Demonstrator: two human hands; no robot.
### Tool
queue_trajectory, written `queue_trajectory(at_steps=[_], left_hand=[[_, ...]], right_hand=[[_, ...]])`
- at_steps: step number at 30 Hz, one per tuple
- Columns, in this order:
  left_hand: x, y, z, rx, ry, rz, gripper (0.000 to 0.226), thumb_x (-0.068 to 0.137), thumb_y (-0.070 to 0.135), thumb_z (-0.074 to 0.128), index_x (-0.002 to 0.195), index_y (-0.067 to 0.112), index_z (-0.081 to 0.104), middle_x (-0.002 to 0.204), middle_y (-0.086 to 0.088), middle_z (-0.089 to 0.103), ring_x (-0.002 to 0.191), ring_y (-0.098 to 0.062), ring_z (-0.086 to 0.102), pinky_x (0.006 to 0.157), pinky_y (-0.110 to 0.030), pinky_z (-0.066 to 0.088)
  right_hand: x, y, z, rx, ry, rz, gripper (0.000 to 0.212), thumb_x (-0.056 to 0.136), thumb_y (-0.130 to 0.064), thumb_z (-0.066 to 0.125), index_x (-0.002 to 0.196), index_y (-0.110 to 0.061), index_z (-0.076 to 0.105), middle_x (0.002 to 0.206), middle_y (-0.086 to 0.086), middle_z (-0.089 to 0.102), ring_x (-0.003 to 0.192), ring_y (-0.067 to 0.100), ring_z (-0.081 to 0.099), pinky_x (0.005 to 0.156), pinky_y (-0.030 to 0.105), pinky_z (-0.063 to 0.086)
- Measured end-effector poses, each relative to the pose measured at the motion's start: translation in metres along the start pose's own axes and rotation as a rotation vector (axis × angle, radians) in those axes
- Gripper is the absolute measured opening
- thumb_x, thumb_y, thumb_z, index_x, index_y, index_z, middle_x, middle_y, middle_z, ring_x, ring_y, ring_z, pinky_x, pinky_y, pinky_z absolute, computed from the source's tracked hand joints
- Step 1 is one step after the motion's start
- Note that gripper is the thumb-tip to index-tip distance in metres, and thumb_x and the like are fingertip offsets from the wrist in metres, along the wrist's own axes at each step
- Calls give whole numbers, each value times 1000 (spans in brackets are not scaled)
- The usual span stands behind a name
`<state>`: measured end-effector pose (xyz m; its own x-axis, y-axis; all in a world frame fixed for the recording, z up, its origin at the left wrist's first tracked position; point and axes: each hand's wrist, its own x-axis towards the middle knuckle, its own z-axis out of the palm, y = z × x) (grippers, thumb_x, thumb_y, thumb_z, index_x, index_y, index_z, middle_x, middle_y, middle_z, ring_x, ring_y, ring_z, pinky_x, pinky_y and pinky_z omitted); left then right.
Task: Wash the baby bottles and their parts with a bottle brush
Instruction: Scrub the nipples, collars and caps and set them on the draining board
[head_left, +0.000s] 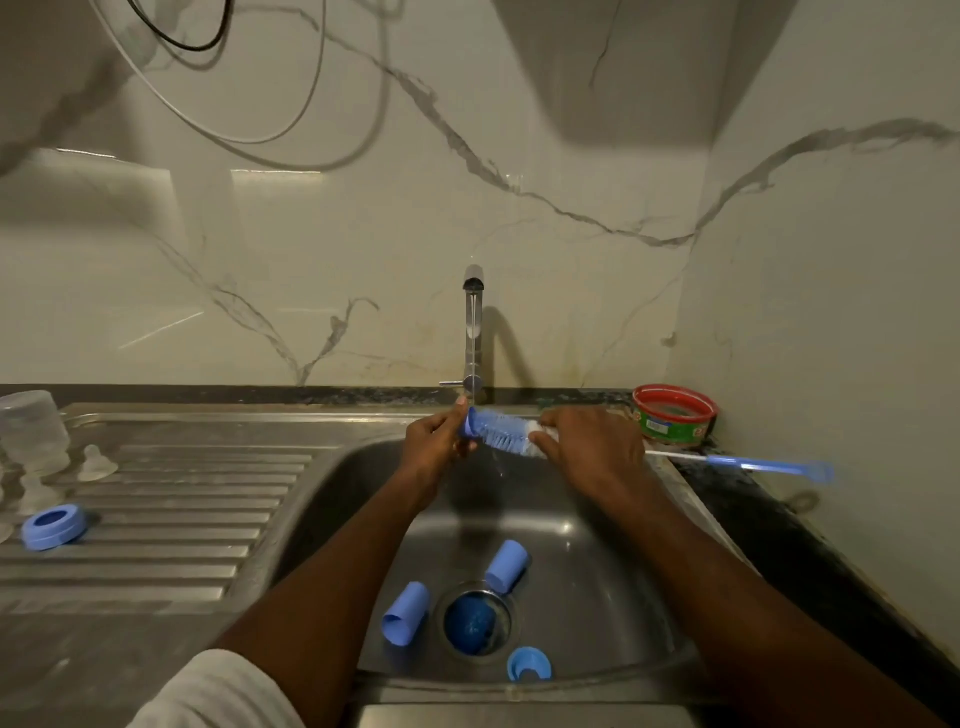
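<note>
Under the running tap (473, 332) I hold a blue and white bottle brush (506, 435) across the sink (597, 561). My left hand (436, 441) pinches a small blue ring (469, 422) that sits on the brush tip. My right hand (592, 447) grips the brush near its bristle base; the long handle (753, 463) sticks out to the right. Two blue caps (508, 565) (406, 613) and a blue collar ring (529, 664) lie in the basin by the drain (475, 621).
On the left drainboard (171, 525) stand an upturned clear bottle (32, 428), a clear teat (97, 463) and a blue collar ring (54, 526). A red-rimmed green tub (674, 415) sits at the back right corner. Marble walls close in behind and right.
</note>
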<state>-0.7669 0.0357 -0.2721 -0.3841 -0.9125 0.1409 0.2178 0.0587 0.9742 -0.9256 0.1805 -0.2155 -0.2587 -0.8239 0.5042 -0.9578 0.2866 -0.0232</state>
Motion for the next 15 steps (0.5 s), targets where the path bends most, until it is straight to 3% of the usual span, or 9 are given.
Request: queue_trajectory(at_steps=[3, 6, 9, 12, 15], left_hand=[[0, 1, -4, -28, 49, 29, 46, 77, 56, 69, 101, 17, 75, 93, -3, 78, 92, -18, 75, 74, -26, 61], [0, -1, -2, -9, 13, -16, 42, 84, 56, 66, 100, 18, 75, 92, -3, 78, 88, -20, 74, 81, -33, 61], [0, 0, 5, -13, -12, -70, 43, 89, 54, 65, 100, 14, 75, 90, -8, 78, 80, -20, 71, 81, -35, 59], [-2, 1, 4, 16, -19, -24, 49, 82, 56, 68, 104, 12, 75, 95, -8, 78, 91, -24, 74, 76, -29, 60], [-4, -5, 0, -7, -3, -44, 50, 83, 53, 69, 107, 9, 73, 101, -13, 76, 98, -28, 73, 89, -38, 60]], right_hand=[[3, -3, -6, 49, -38, -79, 42, 94, -62, 54, 125, -37, 65, 109, -5, 71, 96, 18, 64, 72, 31, 42], [3, -4, -8, 77, 26, 5, 47, 91, -65, 57, 129, -38, 62, 111, -5, 71, 98, 17, 64, 74, 30, 43], [0, -4, -6, 6, 101, 100, 39, 93, -59, 57, 125, -38, 64, 108, -5, 71, 96, 18, 65, 68, 30, 36], [-2, -3, -5, -19, -10, 56, 36, 92, -55, 60, 120, -35, 68, 104, -4, 71, 90, 17, 64, 68, 30, 40], [1, -4, -8, 53, -112, -38, 39, 91, -56, 64, 122, -32, 67, 109, -4, 70, 85, 10, 55, 71, 29, 41]])
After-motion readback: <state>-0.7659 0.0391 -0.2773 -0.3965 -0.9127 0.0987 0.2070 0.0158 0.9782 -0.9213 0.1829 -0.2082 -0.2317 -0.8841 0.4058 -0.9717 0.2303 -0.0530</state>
